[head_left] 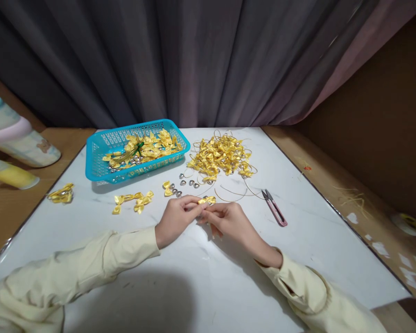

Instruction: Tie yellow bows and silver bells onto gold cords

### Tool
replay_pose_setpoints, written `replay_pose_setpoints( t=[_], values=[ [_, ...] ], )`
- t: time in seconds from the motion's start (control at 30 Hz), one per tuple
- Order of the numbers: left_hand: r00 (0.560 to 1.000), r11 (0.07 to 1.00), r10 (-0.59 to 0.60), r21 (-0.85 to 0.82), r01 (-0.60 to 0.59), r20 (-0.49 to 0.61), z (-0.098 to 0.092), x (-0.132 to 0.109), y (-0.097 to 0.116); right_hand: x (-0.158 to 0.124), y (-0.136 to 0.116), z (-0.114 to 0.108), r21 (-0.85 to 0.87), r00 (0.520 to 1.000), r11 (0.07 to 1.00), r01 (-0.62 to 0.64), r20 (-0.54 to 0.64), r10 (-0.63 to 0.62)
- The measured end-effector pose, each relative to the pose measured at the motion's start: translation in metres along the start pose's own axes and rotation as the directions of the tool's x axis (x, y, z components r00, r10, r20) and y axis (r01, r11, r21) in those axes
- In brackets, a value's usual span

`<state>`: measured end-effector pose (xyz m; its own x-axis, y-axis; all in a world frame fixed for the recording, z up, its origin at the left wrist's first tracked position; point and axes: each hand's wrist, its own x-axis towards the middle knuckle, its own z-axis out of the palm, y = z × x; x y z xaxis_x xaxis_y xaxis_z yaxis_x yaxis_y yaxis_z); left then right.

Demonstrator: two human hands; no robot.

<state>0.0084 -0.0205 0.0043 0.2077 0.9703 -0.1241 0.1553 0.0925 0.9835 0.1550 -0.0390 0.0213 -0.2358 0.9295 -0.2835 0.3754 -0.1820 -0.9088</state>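
Between my fingertips, above the white table, is a yellow ribbon bow (pixel 207 200). My left hand (pixel 180 215) pinches it from the left. My right hand (pixel 230 221) meets it from the right, thumb and fingers pressed together at the bow; the exact spot they grip is partly hidden. Just beyond my left hand lie a loose yellow bow (pixel 167 188) and several silver bells (pixel 183 183). Thin gold cords (pixel 234 192) curve over the table past my right hand. Further left rest several more loose bows (pixel 138 200).
A blue basket (pixel 93 159) of bows and bells stands at the back left. Beside it is a pile of corded yellow bows (pixel 222 157). Thread snips (pixel 275 208) lie to the right. A bottle (pixel 24 134) stands at the far left, near a small bow bundle (pixel 63 194).
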Motion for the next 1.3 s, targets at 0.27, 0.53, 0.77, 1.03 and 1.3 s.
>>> replay_pose_setpoints(
  t=[0.27,0.53,0.77,1.03,1.3],
  values=[
    [0.999,0.999,0.049,0.011,-0.048,-0.013,-0.001,0.001,-0.001,0.004,-0.005,-0.048,-0.152,0.981,0.988,0.043,-0.182,-0.071],
    [0.992,0.989,0.120,0.086,-0.117,-0.039,-0.001,0.001,-0.003,0.016,0.013,-0.042,0.211,0.987,0.977,0.000,0.155,-0.033],
    [0.979,0.964,0.205,0.173,-0.201,-0.006,-0.003,0.001,-0.008,0.007,-0.008,-0.049,-0.140,0.976,0.986,0.094,0.208,-0.064],
    [0.895,0.821,0.415,0.357,-0.446,0.163,-0.005,-0.001,-0.007,0.015,-0.033,-0.039,-0.015,0.960,0.995,0.102,0.263,-0.095],
    [0.796,0.728,0.567,0.323,-0.604,0.212,-0.006,-0.004,-0.006,0.027,-0.023,-0.047,0.069,0.963,0.998,0.010,0.267,-0.028]
  ],
)
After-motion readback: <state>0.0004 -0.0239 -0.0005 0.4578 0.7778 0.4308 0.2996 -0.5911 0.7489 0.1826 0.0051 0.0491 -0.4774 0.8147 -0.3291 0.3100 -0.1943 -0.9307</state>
